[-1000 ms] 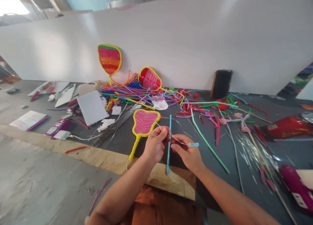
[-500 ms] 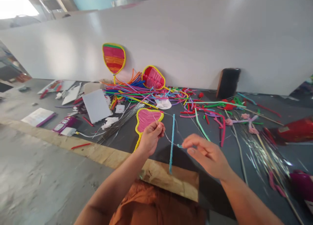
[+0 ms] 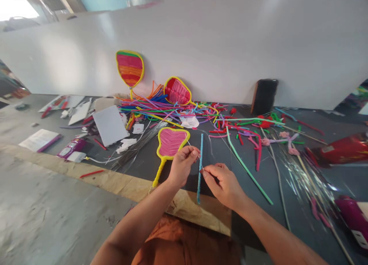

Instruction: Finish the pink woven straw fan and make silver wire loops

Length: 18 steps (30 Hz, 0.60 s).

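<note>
Both of my hands are above the front of the table, pinching one thin pale wire (image 3: pixel 188 140). My left hand (image 3: pixel 184 165) grips it between thumb and fingertips, and a length sticks up past them. A short way to the right, my right hand (image 3: pixel 222 182) pinches the wire's lower end. Between the hands, a light blue pipe cleaner (image 3: pixel 201 153) runs upright in the view; whether they touch it I cannot tell. Behind my left hand lies a pink paddle-shaped piece with a yellow rim (image 3: pixel 172 142) and a yellow twisted handle (image 3: pixel 160 172).
Coloured pipe cleaners (image 3: pixel 155 104) are heaped against the white board (image 3: pixel 215 46). A striped paddle (image 3: pixel 130 69) and a red-pink paddle (image 3: pixel 177 91) lean there, with a black phone (image 3: pixel 263 97). Purple glue gun (image 3: pixel 71 148) at left, red tool (image 3: pixel 343 148) and silver tinsel strands (image 3: pixel 304 173) at right.
My right hand has moved left and closed its fingertips on the wire near my left hand. My left hand has shifted slightly right and down. The view has drifted a little.
</note>
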### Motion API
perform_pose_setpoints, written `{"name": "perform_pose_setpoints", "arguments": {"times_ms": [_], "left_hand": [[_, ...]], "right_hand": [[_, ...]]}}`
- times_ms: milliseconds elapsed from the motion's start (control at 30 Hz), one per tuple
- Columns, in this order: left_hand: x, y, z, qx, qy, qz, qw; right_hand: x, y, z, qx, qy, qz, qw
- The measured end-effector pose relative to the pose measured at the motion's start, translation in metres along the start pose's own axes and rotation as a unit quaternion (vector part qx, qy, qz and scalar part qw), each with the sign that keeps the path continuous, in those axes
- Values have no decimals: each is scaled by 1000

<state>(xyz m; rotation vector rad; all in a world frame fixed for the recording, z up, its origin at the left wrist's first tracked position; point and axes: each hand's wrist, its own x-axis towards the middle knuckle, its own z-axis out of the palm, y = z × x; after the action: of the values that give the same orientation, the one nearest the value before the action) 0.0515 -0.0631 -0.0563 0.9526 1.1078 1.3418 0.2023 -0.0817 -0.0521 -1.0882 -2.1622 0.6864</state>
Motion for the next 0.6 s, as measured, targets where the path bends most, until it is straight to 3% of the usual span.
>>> {"name": "perform_pose_setpoints", "arguments": {"times_ms": [467,600], "left_hand": [[-3,-1,7,-56,23,-38,997],[-13,-1,5,-21,-19,-35,999]], "right_hand": [[-4,9,7,-68,7,-59,996],[-6,16,10,-100,21,-111,988]]}}
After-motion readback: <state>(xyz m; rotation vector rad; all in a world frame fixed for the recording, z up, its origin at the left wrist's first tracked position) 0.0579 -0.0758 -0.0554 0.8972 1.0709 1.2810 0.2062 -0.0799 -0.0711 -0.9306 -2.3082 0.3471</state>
